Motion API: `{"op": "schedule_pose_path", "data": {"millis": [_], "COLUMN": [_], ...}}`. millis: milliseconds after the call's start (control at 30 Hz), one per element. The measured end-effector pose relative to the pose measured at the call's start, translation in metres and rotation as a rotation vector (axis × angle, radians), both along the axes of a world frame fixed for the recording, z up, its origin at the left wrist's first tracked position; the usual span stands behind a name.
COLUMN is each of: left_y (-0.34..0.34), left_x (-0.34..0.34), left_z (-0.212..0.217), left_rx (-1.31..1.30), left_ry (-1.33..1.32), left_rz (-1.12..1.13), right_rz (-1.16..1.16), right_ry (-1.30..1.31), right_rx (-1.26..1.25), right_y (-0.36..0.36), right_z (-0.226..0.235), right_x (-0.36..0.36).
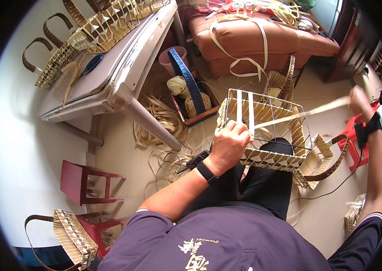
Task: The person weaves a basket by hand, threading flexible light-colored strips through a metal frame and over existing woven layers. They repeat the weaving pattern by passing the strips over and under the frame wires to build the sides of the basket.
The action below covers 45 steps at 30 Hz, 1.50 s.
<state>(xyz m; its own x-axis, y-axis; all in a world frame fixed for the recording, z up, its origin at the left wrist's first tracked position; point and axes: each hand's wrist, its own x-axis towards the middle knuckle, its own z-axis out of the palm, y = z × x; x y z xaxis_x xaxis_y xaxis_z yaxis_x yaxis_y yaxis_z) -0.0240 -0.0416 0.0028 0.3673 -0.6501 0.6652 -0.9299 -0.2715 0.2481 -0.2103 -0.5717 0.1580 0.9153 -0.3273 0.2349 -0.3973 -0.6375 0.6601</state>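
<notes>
I've got my left hand point(229, 143) fingers clamped on the basket point(267, 131) rim, right hand point(360, 100) fingers pinching its strip point(308, 112) out sideways.

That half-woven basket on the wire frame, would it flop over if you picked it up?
Probably not: the half-woven basket is built on a wire frame, so it likely keeps its box shape. It looks light, since the left hand steadies it alone. The loose strip the right hand pulls likely bends easily.

No packages, labels, signs, screens.
</notes>
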Motion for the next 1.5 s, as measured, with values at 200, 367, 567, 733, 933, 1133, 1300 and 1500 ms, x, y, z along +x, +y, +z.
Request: {"op": "schedule_pose_path", "data": {"millis": [200,367,567,733,933,1133,1300,1500], "left_y": [0.02,0.01,0.013,0.015,0.019,0.018,0.018,0.007], "left_x": [0.004,0.004,0.011,0.01,0.007,0.006,0.007,-0.009], "left_z": [0.01,0.017,0.013,0.017,0.021,0.021,0.014,0.013], "left_rx": [0.106,0.129,0.142,0.162,0.154,0.087,-0.029,-0.025], "left_ry": [0.083,0.214,0.244,0.252,0.264,0.249,0.256,0.167], "left_rz": [0.089,0.049,0.042,0.023,0.028,0.021,-0.054,-0.065], "right_rz": [0.76,0.155,0.049,0.137,-0.041,-0.139,-0.285,-0.228], "right_ry": [-0.747,-0.221,-0.529,-0.55,-0.832,-0.742,-0.639,-0.623], "right_rx": [1.904,2.387,2.874,2.975,2.729,2.549,2.756,2.809], "right_y": [0.21,0.342,0.375,0.379,0.401,0.393,0.375,0.369], "right_z": [0.032,-0.122,-0.175,-0.196,-0.183,-0.17,-0.148,-0.141], "right_x": [0.078,0.033,0.078,0.094,0.094,0.076,0.052,0.033]}}
